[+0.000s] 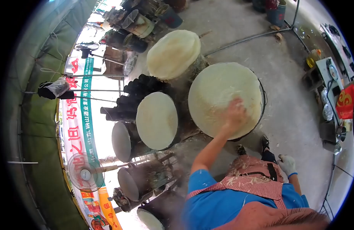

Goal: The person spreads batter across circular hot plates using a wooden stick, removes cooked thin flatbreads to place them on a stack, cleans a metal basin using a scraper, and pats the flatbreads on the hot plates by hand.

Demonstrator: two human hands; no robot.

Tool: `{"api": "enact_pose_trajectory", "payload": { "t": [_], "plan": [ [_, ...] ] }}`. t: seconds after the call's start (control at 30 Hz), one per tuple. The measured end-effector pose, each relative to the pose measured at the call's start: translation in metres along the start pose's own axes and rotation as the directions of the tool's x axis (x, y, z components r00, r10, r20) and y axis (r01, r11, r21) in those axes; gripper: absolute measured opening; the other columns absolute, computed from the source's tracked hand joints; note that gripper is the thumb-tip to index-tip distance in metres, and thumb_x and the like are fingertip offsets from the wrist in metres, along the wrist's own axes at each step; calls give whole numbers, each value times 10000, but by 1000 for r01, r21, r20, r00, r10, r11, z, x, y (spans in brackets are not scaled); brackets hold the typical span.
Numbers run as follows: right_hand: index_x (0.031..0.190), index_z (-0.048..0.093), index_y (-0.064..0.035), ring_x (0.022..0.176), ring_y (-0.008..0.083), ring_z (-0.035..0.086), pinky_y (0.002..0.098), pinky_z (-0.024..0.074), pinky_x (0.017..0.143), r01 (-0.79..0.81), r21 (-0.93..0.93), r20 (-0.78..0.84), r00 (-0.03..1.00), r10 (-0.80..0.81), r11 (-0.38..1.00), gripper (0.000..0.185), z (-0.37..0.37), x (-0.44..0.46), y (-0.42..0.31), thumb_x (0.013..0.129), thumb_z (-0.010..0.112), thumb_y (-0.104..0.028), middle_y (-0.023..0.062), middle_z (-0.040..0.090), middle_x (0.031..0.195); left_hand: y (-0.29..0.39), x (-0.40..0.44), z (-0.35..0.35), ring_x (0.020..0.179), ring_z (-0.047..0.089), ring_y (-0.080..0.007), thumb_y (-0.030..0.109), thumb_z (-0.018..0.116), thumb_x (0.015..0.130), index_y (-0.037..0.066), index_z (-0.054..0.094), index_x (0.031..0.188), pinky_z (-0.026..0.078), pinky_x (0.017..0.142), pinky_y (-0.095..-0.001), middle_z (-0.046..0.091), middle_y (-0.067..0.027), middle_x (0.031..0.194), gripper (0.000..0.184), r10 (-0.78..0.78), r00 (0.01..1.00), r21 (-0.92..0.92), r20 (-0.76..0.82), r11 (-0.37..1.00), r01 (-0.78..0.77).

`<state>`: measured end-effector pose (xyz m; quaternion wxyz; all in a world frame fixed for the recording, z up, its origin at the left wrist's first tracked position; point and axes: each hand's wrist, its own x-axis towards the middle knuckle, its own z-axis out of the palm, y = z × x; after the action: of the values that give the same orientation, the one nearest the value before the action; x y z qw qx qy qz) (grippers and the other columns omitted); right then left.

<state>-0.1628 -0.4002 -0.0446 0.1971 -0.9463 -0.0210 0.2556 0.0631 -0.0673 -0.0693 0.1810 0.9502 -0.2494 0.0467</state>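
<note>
My left hand [236, 114] is bare and lies over the near right part of a large round griddle [213, 82]. A pale layer of batter or dough covers that griddle, with loose flakes around the hand. Motion smears the fingers, so I cannot tell how they are closed or what is under them. My right hand [287, 165], in a whitish glove, hangs beside the checked apron [257, 186], away from the griddle. Its fingers are loosely bent and somewhat apart, with nothing seen in them.
More round griddles with pale tops stand beyond [174, 53] and to the left [157, 120]. Dark cylinders [140, 90] are stacked between them. A fan [85, 174] and a printed banner [75, 126] are at the left. A metal pot [330, 132] stands at the right.
</note>
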Motion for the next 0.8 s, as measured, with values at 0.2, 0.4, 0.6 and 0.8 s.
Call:
{"api": "enact_pose_trajectory", "payload": {
  "t": [0.2, 0.4, 0.6, 0.8],
  "plan": [
    [871, 650, -92, 733, 356, 610, 467, 480, 658, 26, 70, -120, 993, -17, 997, 238, -10, 1, -16, 736, 573, -273, 176, 621, 747, -32, 2, -33, 1275, 350, -403, 360, 578, 829, -83, 493, 1182, 254, 1062, -512, 434, -249, 1324, 573, -245, 953, 94, -178, 960, 264],
    [848, 640, -79, 742, 352, 617, 459, 484, 657, 11, 1, -44, 999, -10, 1000, 228, -4, -4, -3, 732, 561, -258, 178, 628, 761, -18, -59, -50, 1277, 336, -431, 346, 570, 836, -104, 436, 1239, 244, 1081, -499, 406, -289, 1328, 619, -204, 958, 136, -201, 963, 234],
    [865, 649, -89, 743, 341, 619, 447, 485, 660, 47, 9, -67, 997, -46, 999, 230, -21, 5, -35, 725, 579, -257, 168, 633, 775, 15, 12, 15, 1247, 386, -408, 289, 602, 819, -83, 400, 1287, 246, 1082, -488, 421, -260, 1331, 631, -65, 975, 41, -214, 996, 75],
    [940, 669, -81, 756, 351, 614, 433, 482, 674, 70, 143, -100, 993, -56, 987, 274, -24, 0, -37, 744, 583, -252, 173, 635, 800, 13, -21, -36, 1275, 350, -401, 304, 563, 841, -19, 429, 1302, 253, 1071, -490, 399, -236, 1362, 579, -195, 958, -280, -210, 951, 132]
  ]
}}
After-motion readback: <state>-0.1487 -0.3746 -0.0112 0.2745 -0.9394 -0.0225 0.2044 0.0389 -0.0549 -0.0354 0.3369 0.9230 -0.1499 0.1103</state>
